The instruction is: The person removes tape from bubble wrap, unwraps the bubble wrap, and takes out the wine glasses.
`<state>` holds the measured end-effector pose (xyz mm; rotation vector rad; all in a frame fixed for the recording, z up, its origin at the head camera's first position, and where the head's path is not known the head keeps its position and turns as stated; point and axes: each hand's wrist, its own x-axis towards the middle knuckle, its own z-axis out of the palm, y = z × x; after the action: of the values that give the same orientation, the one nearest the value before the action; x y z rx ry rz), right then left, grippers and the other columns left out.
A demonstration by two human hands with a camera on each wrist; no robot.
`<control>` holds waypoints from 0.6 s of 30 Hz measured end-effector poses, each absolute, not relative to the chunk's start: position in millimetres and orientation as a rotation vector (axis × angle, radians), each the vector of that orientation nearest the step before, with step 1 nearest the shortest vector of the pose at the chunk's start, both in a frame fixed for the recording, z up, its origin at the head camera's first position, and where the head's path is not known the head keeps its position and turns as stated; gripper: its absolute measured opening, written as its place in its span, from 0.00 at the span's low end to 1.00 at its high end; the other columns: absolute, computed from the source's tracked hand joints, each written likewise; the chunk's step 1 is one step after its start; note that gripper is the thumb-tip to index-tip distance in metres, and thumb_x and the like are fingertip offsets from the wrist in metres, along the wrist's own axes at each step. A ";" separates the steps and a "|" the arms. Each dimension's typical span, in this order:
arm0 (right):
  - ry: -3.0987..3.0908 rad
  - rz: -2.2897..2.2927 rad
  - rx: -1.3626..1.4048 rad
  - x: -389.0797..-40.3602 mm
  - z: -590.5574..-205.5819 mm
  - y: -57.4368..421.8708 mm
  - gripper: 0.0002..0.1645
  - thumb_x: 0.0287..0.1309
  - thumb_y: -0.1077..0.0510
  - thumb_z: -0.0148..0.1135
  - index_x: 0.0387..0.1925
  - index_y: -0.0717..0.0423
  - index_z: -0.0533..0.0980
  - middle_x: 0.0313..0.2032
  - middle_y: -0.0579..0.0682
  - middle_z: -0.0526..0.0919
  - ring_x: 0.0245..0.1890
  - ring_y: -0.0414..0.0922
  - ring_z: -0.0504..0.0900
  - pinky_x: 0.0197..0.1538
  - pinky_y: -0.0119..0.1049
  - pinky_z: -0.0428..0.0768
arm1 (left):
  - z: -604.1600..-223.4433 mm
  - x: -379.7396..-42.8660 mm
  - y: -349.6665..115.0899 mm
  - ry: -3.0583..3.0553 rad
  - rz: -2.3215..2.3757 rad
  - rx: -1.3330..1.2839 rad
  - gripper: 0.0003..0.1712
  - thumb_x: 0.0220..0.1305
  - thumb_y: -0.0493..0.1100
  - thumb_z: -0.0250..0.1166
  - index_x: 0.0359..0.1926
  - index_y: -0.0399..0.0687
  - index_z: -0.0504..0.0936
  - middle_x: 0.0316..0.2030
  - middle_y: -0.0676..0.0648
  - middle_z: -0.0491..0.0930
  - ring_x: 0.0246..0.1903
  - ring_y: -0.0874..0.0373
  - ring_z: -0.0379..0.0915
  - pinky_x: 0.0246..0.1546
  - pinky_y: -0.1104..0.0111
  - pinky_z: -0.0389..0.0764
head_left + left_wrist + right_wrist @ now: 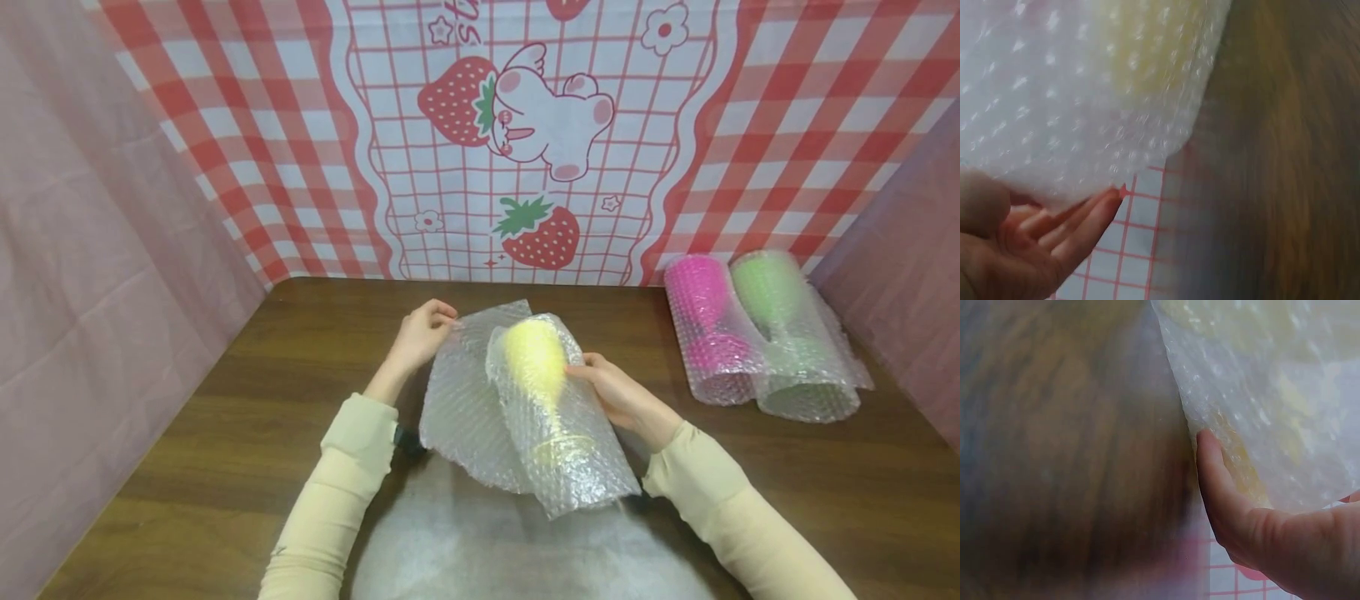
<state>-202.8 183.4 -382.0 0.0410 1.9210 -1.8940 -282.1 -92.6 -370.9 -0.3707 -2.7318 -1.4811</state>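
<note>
A yellow goblet (535, 360) lies tilted inside partly rolled bubble wrap (463, 408), bowl toward the far side, foot toward me. My left hand (422, 337) pinches the far left corner of the wrap's loose flap between thumb and fingers; the left wrist view shows this edge near the fingertips. My right hand (626, 398) grips the rolled part from its right side, thumb on top beside the bowl. In the right wrist view the thumb (1213, 465) presses along the wrap's edge, and the other fingers are mostly hidden.
At the right back of the wooden table (247, 400) lie a pink goblet (705, 304) and a green goblet (772, 292), side by side in bubble wrap. A pale grey mat or surface (495, 550) is in front of me. A strawberry-print cloth (517, 225) hangs behind.
</note>
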 end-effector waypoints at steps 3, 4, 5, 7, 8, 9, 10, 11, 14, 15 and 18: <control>1.918 -1.892 0.043 -202.8 -382.4 184.3 0.32 0.65 0.57 0.41 0.60 0.65 0.38 0.51 0.59 0.58 0.37 0.39 0.73 0.41 0.32 0.77 | -371.9 -282.1 -96.2 -2.789 -1.431 -0.492 0.15 0.59 0.35 0.53 0.48 0.42 0.74 0.41 0.44 0.81 0.41 0.54 0.78 0.39 0.67 0.77; 1.918 -1.893 0.045 -202.9 -382.8 184.4 0.32 0.65 0.58 0.41 0.60 0.65 0.38 0.51 0.59 0.58 0.36 0.39 0.73 0.41 0.32 0.77 | -372.1 -281.7 -97.5 -2.802 -1.435 -0.528 0.16 0.58 0.35 0.52 0.49 0.43 0.73 0.42 0.44 0.81 0.42 0.54 0.77 0.41 0.65 0.77; 1.920 -1.891 0.044 -202.8 -382.7 184.6 0.31 0.65 0.58 0.40 0.59 0.65 0.38 0.51 0.59 0.58 0.36 0.39 0.73 0.41 0.32 0.77 | -372.3 -281.3 -98.7 -2.813 -1.445 -0.564 0.17 0.58 0.35 0.52 0.50 0.43 0.73 0.43 0.43 0.80 0.43 0.53 0.77 0.43 0.64 0.78; 1.920 -1.893 0.043 -202.8 -382.6 184.3 0.31 0.65 0.57 0.40 0.59 0.66 0.38 0.50 0.59 0.59 0.36 0.38 0.74 0.41 0.32 0.77 | -372.5 -281.1 -100.5 -2.828 -1.462 -0.611 0.19 0.58 0.35 0.52 0.52 0.43 0.72 0.45 0.43 0.79 0.46 0.52 0.76 0.45 0.62 0.78; 1.920 -1.893 0.044 -202.8 -382.5 184.1 0.31 0.65 0.57 0.40 0.59 0.66 0.38 0.50 0.59 0.59 0.36 0.38 0.74 0.41 0.32 0.77 | -373.0 -281.2 -101.0 -2.835 -1.467 -0.626 0.19 0.58 0.36 0.52 0.52 0.43 0.72 0.47 0.43 0.78 0.47 0.51 0.75 0.46 0.62 0.78; 1.919 -1.893 0.046 -202.9 -382.7 184.0 0.31 0.65 0.57 0.40 0.59 0.65 0.38 0.50 0.59 0.59 0.36 0.38 0.74 0.40 0.32 0.77 | -373.4 -281.2 -101.4 -2.838 -1.465 -0.633 0.20 0.58 0.36 0.52 0.53 0.43 0.72 0.48 0.42 0.78 0.48 0.50 0.75 0.47 0.61 0.77; 1.920 -1.892 0.048 -202.9 -382.5 184.1 0.31 0.65 0.57 0.40 0.59 0.65 0.38 0.50 0.58 0.59 0.36 0.38 0.73 0.41 0.32 0.77 | -373.8 -281.3 -101.3 -2.842 -1.451 -0.638 0.20 0.58 0.37 0.52 0.53 0.43 0.72 0.48 0.41 0.77 0.49 0.49 0.75 0.48 0.60 0.77; 1.920 -1.888 0.051 -202.7 -382.2 184.1 0.31 0.65 0.57 0.40 0.59 0.65 0.38 0.50 0.58 0.59 0.36 0.38 0.73 0.41 0.32 0.77 | -374.2 -281.4 -101.0 -2.847 -1.437 -0.635 0.20 0.58 0.38 0.52 0.53 0.43 0.72 0.49 0.41 0.77 0.49 0.48 0.74 0.48 0.60 0.76; 1.919 -1.887 0.062 -202.6 -382.3 184.2 0.30 0.65 0.57 0.40 0.58 0.65 0.39 0.49 0.58 0.59 0.36 0.39 0.73 0.41 0.32 0.77 | -375.2 -281.4 -100.0 -2.859 -1.392 -0.597 0.19 0.60 0.41 0.54 0.52 0.42 0.73 0.48 0.40 0.78 0.49 0.48 0.74 0.48 0.59 0.76; 1.921 -1.887 0.063 -202.6 -382.4 184.5 0.30 0.65 0.57 0.40 0.58 0.65 0.39 0.49 0.58 0.59 0.36 0.39 0.73 0.41 0.32 0.77 | -375.1 -281.1 -99.9 -2.860 -1.392 -0.574 0.19 0.60 0.42 0.54 0.52 0.42 0.73 0.47 0.40 0.78 0.48 0.49 0.75 0.47 0.59 0.77; 1.925 -1.891 0.062 -202.6 -382.5 185.0 0.29 0.65 0.57 0.40 0.58 0.65 0.40 0.47 0.57 0.61 0.36 0.38 0.73 0.41 0.32 0.76 | -375.5 -280.8 -101.3 -2.863 -1.428 -0.489 0.18 0.62 0.43 0.56 0.52 0.41 0.73 0.44 0.40 0.80 0.42 0.50 0.78 0.41 0.62 0.79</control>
<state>-202.6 185.0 -382.5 0.0624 1.9249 -1.8908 -280.8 -101.3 -375.5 -0.4886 -2.8627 -1.4279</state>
